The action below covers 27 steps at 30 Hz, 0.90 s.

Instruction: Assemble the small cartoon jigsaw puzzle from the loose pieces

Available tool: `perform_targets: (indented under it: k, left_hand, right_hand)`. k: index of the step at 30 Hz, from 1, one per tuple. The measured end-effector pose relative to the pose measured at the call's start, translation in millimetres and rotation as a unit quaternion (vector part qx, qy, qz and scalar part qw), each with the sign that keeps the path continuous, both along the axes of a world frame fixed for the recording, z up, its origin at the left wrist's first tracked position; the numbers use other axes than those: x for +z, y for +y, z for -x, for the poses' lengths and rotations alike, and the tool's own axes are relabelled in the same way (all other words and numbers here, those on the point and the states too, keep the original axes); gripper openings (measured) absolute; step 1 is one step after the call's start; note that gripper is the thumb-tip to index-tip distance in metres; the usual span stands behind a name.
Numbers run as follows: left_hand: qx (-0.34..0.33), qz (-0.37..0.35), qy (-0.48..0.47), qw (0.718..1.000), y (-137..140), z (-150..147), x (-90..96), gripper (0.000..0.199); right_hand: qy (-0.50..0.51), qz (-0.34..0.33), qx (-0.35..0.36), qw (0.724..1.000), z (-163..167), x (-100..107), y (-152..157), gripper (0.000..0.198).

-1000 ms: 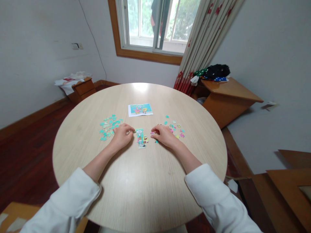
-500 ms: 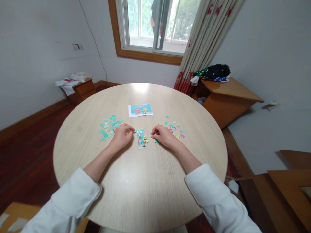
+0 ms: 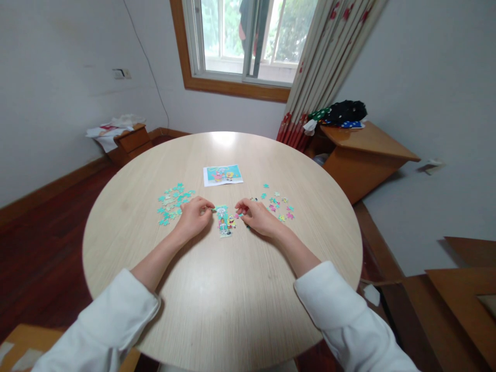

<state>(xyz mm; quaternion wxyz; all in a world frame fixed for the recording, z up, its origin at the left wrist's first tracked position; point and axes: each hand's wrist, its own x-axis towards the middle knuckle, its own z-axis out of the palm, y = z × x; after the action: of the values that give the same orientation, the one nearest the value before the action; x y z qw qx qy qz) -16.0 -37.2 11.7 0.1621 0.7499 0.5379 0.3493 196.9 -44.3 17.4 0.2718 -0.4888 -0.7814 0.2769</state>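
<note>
A partly joined jigsaw puzzle (image 3: pixel 222 222) lies mid-table, a narrow upright strip with a cartoon figure and a yellow bit on its right side. My left hand (image 3: pixel 196 214) is closed at the strip's upper left corner, its fingertips pinching a small greenish puzzle piece (image 3: pixel 214 210). On the other side, my right hand (image 3: pixel 260 217) has thumb and fingers round a pink puzzle piece (image 3: pixel 237 216), close to the yellow part. The fingers partly cover both pieces. Beyond the strip lies a printed reference picture (image 3: pixel 223 175).
Loose teal pieces (image 3: pixel 170 204) are spread left of my left hand. Mixed pink, yellow and teal pieces (image 3: pixel 284 206) lie right of my right hand. Everything rests on a round wooden table (image 3: pixel 232 289). A wooden cabinet (image 3: pixel 368 150) stands beyond its right edge.
My right hand has moved slightly left, bringing the pink piece nearer the joined strip. My left hand stays at the strip's upper left corner. The view has shifted a little.
</note>
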Motion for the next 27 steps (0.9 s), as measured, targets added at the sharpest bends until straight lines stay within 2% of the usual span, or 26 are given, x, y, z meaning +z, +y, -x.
perform_targets:
  k: [6, 13, 21, 27]
  left_hand:
    - [0.003, -0.01, 0.002, 1.0, 1.6, 0.9, -1.9, 0.02]
    - [0.005, -0.008, 0.001, 1.0, 0.7, 0.7, -0.8, 0.021]
    - [-0.001, -0.007, -0.002, 1.0, 0.0, 0.4, 0.0, 0.02]
    - [-0.004, -0.013, -0.002, 1.0, 0.3, 0.6, 0.2, 0.019]
  right_hand:
    - [-0.068, -0.054, -0.035, 0.996, -5.4, -0.3, 2.0, 0.022]
    - [-0.116, -0.033, -0.03, 0.992, -5.4, 2.6, 1.6, 0.004]
    - [-0.087, 0.001, -0.048, 0.995, -3.0, 5.1, -0.9, 0.008]
    - [-0.013, 0.045, -0.015, 0.999, -2.2, 6.3, -1.0, 0.008]
